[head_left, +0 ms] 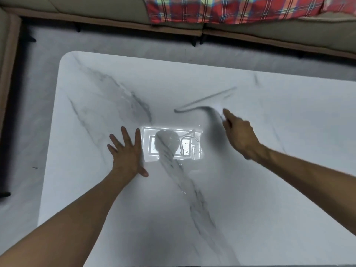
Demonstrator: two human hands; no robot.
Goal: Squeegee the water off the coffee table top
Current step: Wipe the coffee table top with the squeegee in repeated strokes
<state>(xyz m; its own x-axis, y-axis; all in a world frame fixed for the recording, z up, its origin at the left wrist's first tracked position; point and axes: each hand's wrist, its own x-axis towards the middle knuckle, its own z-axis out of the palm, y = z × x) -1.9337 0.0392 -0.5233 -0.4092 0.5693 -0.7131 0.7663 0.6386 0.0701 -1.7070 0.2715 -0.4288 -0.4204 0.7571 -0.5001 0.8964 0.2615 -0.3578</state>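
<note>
A white marble-look coffee table top [250, 189] with grey veins fills most of the view, with a beige sofa [96, 14] and a red plaid blanket [221, 8] beyond its far edge. The person's left hand [126, 152] lies flat on the table, fingers spread, holding nothing. The right hand [238, 133] is blurred over a motion-smeared grey squeegee [204, 109]; its grip cannot be made out, and water beads glint near a bright ceiling-light reflection [171, 144].
</note>
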